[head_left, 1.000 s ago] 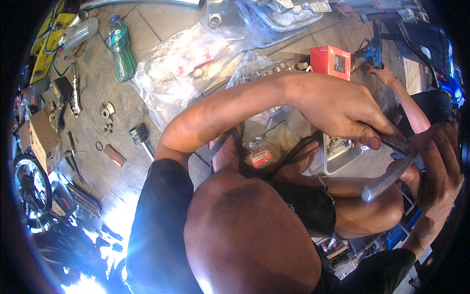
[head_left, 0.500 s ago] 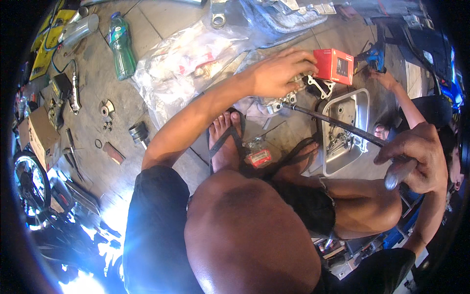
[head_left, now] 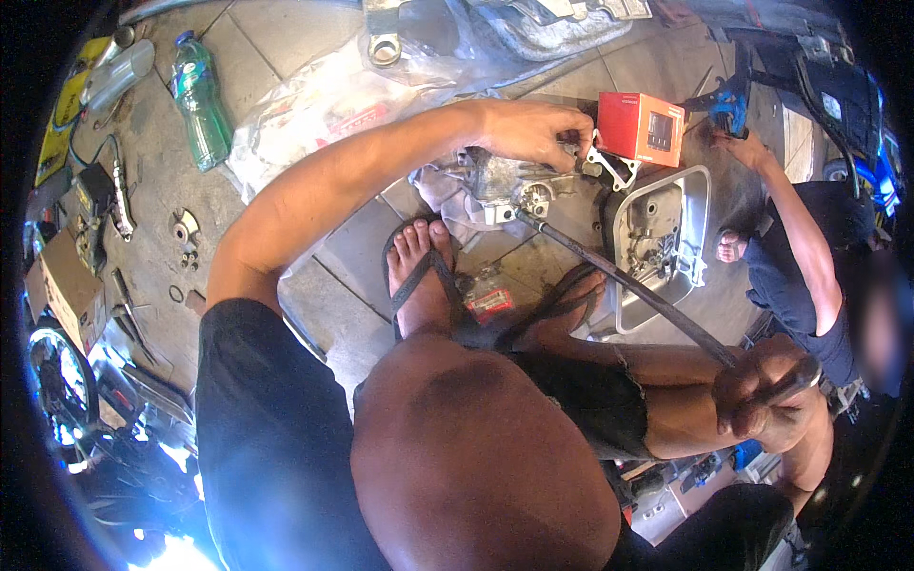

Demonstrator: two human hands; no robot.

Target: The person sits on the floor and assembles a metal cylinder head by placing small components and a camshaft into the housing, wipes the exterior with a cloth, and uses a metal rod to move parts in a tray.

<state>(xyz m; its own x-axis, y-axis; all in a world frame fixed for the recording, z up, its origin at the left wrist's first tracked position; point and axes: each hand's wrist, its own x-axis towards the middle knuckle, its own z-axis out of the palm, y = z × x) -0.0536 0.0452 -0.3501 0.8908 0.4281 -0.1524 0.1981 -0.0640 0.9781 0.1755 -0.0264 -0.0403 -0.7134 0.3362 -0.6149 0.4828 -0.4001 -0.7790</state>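
Observation:
My right hand [head_left: 773,392] is closed round the handle end of a long dark wrench bar [head_left: 628,283]. The bar's far end meets a silvery cast-metal engine part [head_left: 500,181] on the floor ahead of my feet. Reaching over that part from the left, my left hand [head_left: 533,131] has its fingers bent down onto the part's right end; their exact hold is partly hidden. A thin metal gasket [head_left: 619,171] lies beside those fingertips, against a red box [head_left: 636,128]. Crumpled pale cloth [head_left: 447,200] shows at the engine part's left side.
Right of the engine part is a metal tray [head_left: 624,309] holding small parts. Clear plastic sheeting [head_left: 295,124] and a green bottle [head_left: 202,105] lie left. A small red packet [head_left: 490,303] sits between my feet. At right, a co-worker's hand [head_left: 747,150] is near a blue-handled tool [head_left: 731,109].
My right hand has come lower and wrapped round the bar's handle, where its fingers were looser. My left hand's fingers now bend down at the engine part's right end. The co-worker shows more.

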